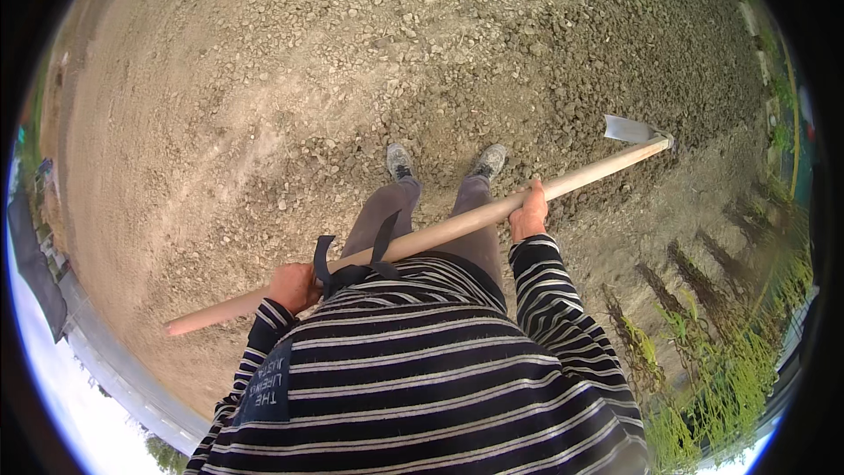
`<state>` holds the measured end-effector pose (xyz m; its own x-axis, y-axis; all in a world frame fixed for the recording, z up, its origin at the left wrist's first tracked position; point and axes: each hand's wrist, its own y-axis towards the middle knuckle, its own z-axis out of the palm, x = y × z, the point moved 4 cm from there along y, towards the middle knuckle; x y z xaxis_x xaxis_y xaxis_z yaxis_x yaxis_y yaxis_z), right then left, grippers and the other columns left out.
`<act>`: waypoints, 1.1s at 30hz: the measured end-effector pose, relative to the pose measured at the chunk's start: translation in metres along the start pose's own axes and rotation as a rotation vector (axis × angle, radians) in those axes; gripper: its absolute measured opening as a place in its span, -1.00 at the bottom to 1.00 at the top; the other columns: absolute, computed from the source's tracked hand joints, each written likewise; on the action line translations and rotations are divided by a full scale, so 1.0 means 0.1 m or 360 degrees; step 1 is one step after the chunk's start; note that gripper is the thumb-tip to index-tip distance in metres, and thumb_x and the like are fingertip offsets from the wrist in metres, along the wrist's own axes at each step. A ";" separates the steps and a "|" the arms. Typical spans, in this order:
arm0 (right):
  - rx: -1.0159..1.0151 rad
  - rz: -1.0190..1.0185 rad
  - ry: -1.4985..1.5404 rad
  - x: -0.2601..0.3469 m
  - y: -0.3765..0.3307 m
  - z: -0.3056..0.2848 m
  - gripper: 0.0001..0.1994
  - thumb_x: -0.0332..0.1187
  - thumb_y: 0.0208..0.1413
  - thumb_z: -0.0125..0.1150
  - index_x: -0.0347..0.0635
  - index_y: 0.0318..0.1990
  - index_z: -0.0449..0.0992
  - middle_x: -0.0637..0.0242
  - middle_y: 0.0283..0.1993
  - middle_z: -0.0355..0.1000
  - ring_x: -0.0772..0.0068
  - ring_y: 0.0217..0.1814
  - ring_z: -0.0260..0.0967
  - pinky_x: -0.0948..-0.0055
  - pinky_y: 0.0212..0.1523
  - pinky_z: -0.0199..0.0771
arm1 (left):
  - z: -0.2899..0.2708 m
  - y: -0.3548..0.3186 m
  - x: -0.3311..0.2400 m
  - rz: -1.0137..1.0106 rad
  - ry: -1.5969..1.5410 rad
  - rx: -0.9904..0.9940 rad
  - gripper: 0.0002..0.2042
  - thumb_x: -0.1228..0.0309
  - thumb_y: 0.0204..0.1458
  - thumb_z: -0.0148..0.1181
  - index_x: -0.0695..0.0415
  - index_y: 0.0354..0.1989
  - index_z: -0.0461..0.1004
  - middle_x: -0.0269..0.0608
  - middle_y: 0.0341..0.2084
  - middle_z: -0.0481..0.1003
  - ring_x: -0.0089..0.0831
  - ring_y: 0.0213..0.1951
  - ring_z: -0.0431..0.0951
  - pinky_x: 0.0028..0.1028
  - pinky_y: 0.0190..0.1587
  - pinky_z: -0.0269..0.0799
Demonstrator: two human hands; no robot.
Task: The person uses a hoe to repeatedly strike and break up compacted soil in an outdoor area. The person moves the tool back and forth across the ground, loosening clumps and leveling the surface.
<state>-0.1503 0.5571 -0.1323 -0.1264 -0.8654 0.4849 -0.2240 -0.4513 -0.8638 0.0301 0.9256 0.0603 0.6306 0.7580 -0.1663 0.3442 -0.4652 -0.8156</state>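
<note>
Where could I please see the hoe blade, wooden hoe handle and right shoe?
Hoe blade [626,129]: head view, middle of its face.
Wooden hoe handle [457,226]: head view, mid-shaft.
Right shoe [492,159]: head view, its upper.

Pale brown ground [141,123], strewn with small clods [598,62], darker at far right; two shoes [399,161] standing on it.

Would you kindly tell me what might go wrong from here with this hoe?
The loose dark straps at the waist lie close to the wooden handle, between the left hand and right hand, so they might snag. The lumpy soil under both shoes could unsettle footing.
</note>
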 end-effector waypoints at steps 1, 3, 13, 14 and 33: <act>0.0053 0.0173 -0.0036 -0.29 -0.06 0.07 -0.87 -0.45 -0.18 0.06 -0.21 -0.46 0.25 0.29 -0.66 0.20 0.37 -0.72 0.15 0.40 -0.69 0.28 | -0.11 -0.17 0.09 -0.0022 0.0041 -0.0043 -0.78 0.34 -0.38 0.13 0.03 -0.47 0.30 -0.15 -0.78 0.36 -0.18 -0.63 0.43 -0.27 -0.60 0.31; 0.0020 0.0341 -0.0099 -0.92 -0.21 0.21 -0.86 -0.47 -0.21 0.07 -0.25 -0.44 0.28 0.27 -0.67 0.21 0.32 -0.71 0.18 0.33 -0.69 0.28 | -0.27 -0.56 0.32 -0.0164 0.0082 -0.0011 -0.77 0.35 -0.39 0.14 0.01 -0.46 0.32 -0.17 -0.77 0.37 -0.21 -0.62 0.44 -0.29 -0.59 0.32; -0.0159 -0.0065 -0.0173 -0.69 -0.50 0.22 -0.80 -0.43 -0.17 0.13 -0.27 -0.44 0.23 0.25 -0.66 0.22 0.31 -0.73 0.21 0.29 -0.68 0.32 | 0.07 0.02 0.92 0.0096 -0.0246 0.0108 -0.74 0.28 -0.38 0.15 0.04 -0.44 0.35 -0.08 -0.68 0.41 -0.11 -0.53 0.44 -0.24 -0.48 0.34; -0.0228 -0.0194 -0.0250 -0.56 -0.53 0.20 -0.79 -0.45 -0.17 0.13 -0.29 -0.43 0.22 0.24 -0.65 0.23 0.30 -0.74 0.21 0.27 -0.67 0.34 | 0.12 0.14 0.93 0.0135 -0.0335 0.0163 -0.73 0.25 -0.40 0.17 0.06 -0.47 0.38 -0.06 -0.66 0.42 -0.09 -0.53 0.44 -0.23 -0.47 0.35; -0.0131 0.0618 -0.0069 -1.36 -0.28 0.24 -0.85 -0.44 -0.19 0.10 -0.19 -0.49 0.24 0.29 -0.61 0.19 0.35 -0.59 0.20 0.26 -0.54 0.33 | -0.63 0.04 0.97 -0.0042 0.0263 0.0208 -0.77 0.30 -0.36 0.14 0.08 -0.49 0.32 -0.14 -0.73 0.40 -0.18 -0.58 0.45 -0.27 -0.51 0.34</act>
<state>-0.1035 0.6821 -0.1770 -0.1767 -0.9773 0.1166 -0.2446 -0.0711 -0.9670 0.1364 0.9680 0.0758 0.7320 0.6787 -0.0594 0.2758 -0.3749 -0.8851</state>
